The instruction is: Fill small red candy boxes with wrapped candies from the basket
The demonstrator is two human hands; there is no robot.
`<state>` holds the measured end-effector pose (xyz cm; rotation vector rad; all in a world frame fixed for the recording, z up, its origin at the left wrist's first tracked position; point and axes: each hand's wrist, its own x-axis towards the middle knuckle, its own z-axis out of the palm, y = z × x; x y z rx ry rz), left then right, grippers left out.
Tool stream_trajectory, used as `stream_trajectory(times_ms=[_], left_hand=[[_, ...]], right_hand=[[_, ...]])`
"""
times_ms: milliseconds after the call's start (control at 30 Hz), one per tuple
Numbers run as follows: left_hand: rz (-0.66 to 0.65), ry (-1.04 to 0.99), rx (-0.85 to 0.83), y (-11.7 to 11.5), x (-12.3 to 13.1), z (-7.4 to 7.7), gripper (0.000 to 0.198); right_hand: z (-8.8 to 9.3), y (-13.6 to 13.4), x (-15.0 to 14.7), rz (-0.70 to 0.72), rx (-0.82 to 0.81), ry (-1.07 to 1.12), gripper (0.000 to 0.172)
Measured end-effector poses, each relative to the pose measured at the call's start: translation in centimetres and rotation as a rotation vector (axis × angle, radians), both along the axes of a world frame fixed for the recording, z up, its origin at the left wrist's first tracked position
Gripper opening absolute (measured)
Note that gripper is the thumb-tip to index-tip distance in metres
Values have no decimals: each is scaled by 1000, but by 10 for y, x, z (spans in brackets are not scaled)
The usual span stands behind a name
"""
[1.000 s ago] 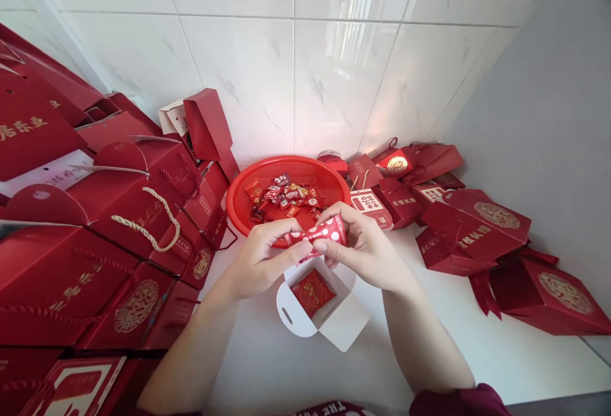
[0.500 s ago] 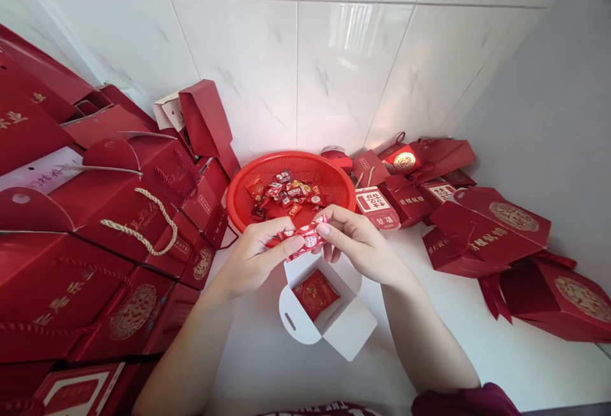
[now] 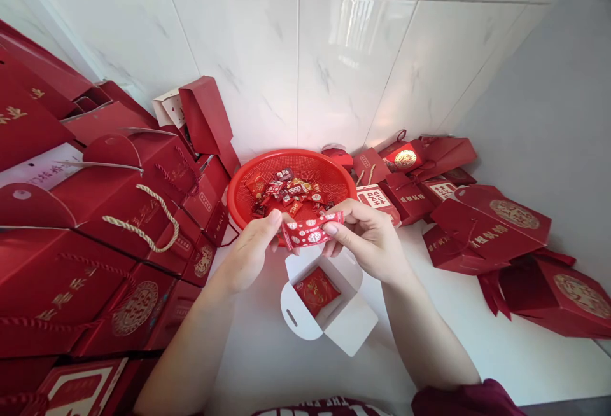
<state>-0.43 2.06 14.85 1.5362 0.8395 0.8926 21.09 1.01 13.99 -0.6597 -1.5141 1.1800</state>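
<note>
In front of the basket my right hand [image 3: 370, 235] pinches a red wrapped candy [image 3: 310, 233] between thumb and fingers at its right end. The wrapper is long, with white round prints and crimped ends. My left hand [image 3: 252, 244] is at the candy's left end, its thumb lifted away from the wrapper and its fingers partly hidden behind it. Just below the hands stands an open box [image 3: 346, 327], white inside, with its flaps spread. A flat red packet [image 3: 317, 290] with gold print lies in it.
Behind my hands a red plastic basket [image 3: 235, 196] holds several wrapped candies [image 3: 296, 190]. Red gift boxes [image 3: 124, 193] with rope handles are stacked high at left. More red boxes [image 3: 496, 222] lie at right on the white table [image 3: 477, 352]. A tiled wall [image 3: 238, 53] rises behind.
My left thumb has lifted off the candy, leaving more of its printed wrapper showing. My right hand keeps its pinch, and the candy now lies more level.
</note>
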Motion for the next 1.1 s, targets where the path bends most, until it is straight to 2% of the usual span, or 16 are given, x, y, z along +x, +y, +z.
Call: stream_trajectory(times_ms=[33,100,167,233,300,367,467,500,567,700,867,1100], left_hand=[[-56,-2,-23,1,-1,-1,64],[-169,-4,-65,1,-2,-1,70],[-208,7,-91,0,-2,2,60],[-172,35,-87,-3,-1,7,41],[-114,56,-59,-6,-1,12,28],[-65,75,-30,-7,-1,14,24],[-36,175,-19,-8,-2,14,22],[-35,213,-21,-8,-2,13,24],[-41,259,-29,-8,-2,11,29],[-39,261,-20,-7,-1,7,26],[-26,214,-1,-8,-2,8,27],[-36,256,-1,-11,0,13,31]], right_hand=[[0,0,1,-31,85,-26,3],[1,1,4,-75,303,-122,11],[2,3,6,-87,495,-221,18],[3,4,8,-87,576,-280,25],[5,4,8,-111,552,-311,29],[7,4,8,-97,506,-346,36],[9,4,6,38,519,-419,62],[9,4,5,76,545,-442,66],[7,3,3,85,587,-476,60],[2,1,-2,-26,605,-522,47],[2,-3,-3,-84,617,-536,55],[4,-3,-3,-78,617,-581,66]])
